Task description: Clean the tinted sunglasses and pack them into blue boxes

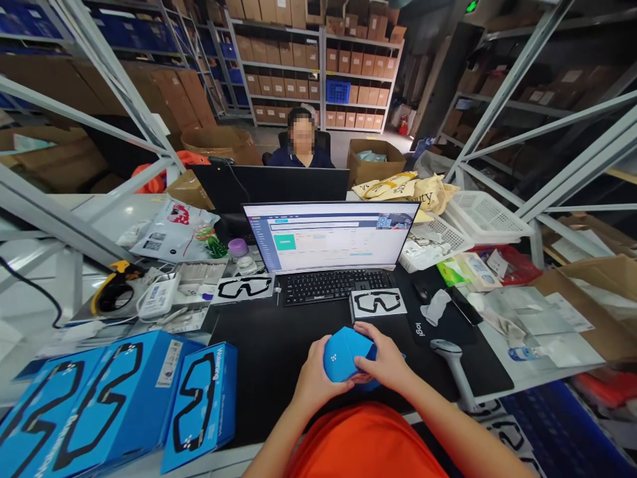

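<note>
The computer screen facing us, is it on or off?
On. The computer screen behind the keyboard is lit up, showing a mostly white page with a green block on its left.

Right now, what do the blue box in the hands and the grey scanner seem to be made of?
Blue box: probably cardboard, fairly matte; flat faces and straight edges suggest it. Scanner: likely smooth plastic, from its rounded, moulded-looking body.

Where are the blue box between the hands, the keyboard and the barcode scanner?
Blue box (pixel 344 356): head view, face toward the camera.
Keyboard (pixel 323 286): head view, middle of the keys.
Barcode scanner (pixel 457 373): head view, handle.
</note>
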The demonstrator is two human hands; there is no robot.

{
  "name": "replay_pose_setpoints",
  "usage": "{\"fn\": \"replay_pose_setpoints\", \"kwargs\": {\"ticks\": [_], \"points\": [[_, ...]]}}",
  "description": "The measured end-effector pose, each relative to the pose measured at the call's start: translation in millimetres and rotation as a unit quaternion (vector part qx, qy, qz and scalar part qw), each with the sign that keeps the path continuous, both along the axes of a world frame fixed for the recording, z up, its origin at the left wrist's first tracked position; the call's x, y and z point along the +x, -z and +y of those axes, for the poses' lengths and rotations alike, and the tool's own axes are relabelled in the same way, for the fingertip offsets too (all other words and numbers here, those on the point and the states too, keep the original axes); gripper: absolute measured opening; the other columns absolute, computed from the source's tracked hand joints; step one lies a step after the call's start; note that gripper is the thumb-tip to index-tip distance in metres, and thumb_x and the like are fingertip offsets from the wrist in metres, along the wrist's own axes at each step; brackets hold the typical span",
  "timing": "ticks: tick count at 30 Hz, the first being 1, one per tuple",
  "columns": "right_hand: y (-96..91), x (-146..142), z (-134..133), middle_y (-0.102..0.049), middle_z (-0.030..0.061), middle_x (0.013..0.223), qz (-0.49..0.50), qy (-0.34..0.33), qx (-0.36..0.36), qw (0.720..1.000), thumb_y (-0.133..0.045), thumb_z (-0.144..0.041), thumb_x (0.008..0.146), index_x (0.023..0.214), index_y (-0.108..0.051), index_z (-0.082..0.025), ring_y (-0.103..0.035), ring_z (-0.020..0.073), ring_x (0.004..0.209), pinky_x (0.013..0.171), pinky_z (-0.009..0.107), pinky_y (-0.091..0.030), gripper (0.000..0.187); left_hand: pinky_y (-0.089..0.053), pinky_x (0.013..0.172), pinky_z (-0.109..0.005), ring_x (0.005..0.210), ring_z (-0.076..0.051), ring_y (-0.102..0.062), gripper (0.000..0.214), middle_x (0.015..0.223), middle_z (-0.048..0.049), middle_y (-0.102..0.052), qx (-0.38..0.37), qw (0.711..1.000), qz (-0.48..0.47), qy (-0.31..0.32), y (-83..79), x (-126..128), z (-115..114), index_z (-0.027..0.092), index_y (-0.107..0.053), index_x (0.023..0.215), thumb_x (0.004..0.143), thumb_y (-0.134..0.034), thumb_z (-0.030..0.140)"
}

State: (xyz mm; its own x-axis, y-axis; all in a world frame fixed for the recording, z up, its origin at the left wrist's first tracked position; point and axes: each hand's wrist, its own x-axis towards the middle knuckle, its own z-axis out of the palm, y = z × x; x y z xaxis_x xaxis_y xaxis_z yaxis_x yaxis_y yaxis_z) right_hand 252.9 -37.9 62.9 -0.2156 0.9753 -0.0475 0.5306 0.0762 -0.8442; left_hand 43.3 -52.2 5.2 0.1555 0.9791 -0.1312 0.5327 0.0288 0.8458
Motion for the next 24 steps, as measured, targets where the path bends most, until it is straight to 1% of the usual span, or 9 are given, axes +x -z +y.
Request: {"fn": "replay_pose_setpoints", "kwargs": {"ticks": [2,6,9,11,14,16,19,22,24], "points": [[0.3,9,1,-0.066,0.0101,0.133,0.024,0.017,0.007,1.0,-0.069,-0.017,0.069,0.132,-0.056,-0.023,-0.061,0.0311,0.122,0.106,0.048,-0.045,0.064,-0.048,0.099,-0.049,0.122,-0.036,-0.057,0.098,0.138,-0.0146,-0.05,0.003,1.0,-0.004,-0.009,-1.4,7,0,0.022,-0.041,0.138,0.053,-0.087,0.039],[0.4,28,1,-0.071,0.007,0.123,0.075,0.011,0.016,0.997,-0.061,-0.02,0.076,0.12,-0.065,-0.024,-0.065,0.0283,0.114,0.102,0.044,-0.048,0.044,-0.046,0.103,-0.049,0.122,-0.036,-0.057,0.098,0.138,-0.0123,-0.05,0.01,1.0,-0.011,0.011,-6.2,16,2,0.025,-0.042,0.138,0.052,-0.087,0.036],[3.0,32,1,-0.072,0.0064,0.121,0.068,0.029,0.039,0.996,-0.055,-0.022,0.083,0.116,-0.069,-0.023,-0.065,0.0271,0.114,0.103,0.042,-0.048,0.036,-0.045,0.104,-0.051,0.123,-0.036,-0.056,0.097,0.136,-0.0119,-0.051,0.015,1.0,-0.005,0.0,-5.9,23,3,0.025,-0.042,0.138,0.053,-0.087,0.034],[6.9,32,3,-0.073,0.0061,0.12,0.035,0.07,0.06,0.995,-0.052,-0.026,0.087,0.116,-0.07,-0.024,-0.066,0.027,0.111,0.099,0.041,-0.049,0.034,-0.047,0.101,-0.052,0.122,-0.037,-0.056,0.102,0.138,-0.0131,-0.05,0.025,0.999,-0.022,-0.039,1.6,29,2,0.026,-0.036,0.141,0.053,-0.087,0.035],[13.9,33,5,-0.076,0.0066,0.109,0.009,0.169,0.058,0.984,-0.047,-0.032,0.092,0.115,-0.072,-0.023,-0.069,0.0271,0.1,0.089,0.038,-0.053,0.034,-0.054,0.091,-0.048,0.11,-0.031,-0.062,0.105,0.144,-0.0167,-0.045,0.064,0.986,-0.129,-0.089,24.1,37,1,0.026,-0.025,0.145,0.061,-0.086,0.04],[17.8,37,7,-0.077,0.0071,0.107,0.011,0.209,0.055,0.976,-0.046,-0.035,0.093,0.113,-0.073,-0.022,-0.069,0.0277,0.1,0.089,0.038,-0.053,0.036,-0.054,0.091,-0.048,0.109,-0.029,-0.063,0.096,0.139,-0.0172,-0.049,0.098,0.973,-0.195,-0.075,40.5,40,1,0.024,-0.029,0.141,0.065,-0.084,0.045],[22.0,45,6,-0.076,0.0071,0.112,0.02,0.208,0.061,0.976,-0.047,-0.038,0.093,0.114,-0.073,-0.023,-0.069,0.0278,0.103,0.09,0.037,-0.053,0.036,-0.043,0.106,-0.055,0.127,-0.034,-0.054,0.08,0.139,-0.0164,-0.051,0.132,0.965,-0.218,-0.058,57.2,43,4,0.024,-0.043,0.131,0.068,-0.081,0.054],[26.0,52,4,-0.075,0.0076,0.116,0.031,0.212,0.063,0.975,-0.048,-0.044,0.093,0.115,-0.072,-0.022,-0.069,0.0283,0.105,0.092,0.037,-0.052,0.039,-0.03,0.115,-0.058,0.144,-0.036,-0.037,0.071,0.152,-0.0166,-0.039,0.156,0.954,-0.254,-0.038,63.6,49,11,0.026,-0.046,0.131,0.075,-0.074,0.059],[29.4,56,3,-0.075,0.0085,0.116,0.039,0.226,0.058,0.972,-0.047,-0.049,0.094,0.114,-0.073,-0.022,-0.069,0.0293,0.106,0.092,0.038,-0.052,0.042,-0.029,0.116,-0.057,0.146,-0.035,-0.033,0.072,0.156,-0.0176,-0.034,0.139,0.943,-0.302,-0.01,64.7,56,17,0.027,-0.042,0.132,0.075,-0.074,0.058]]}}
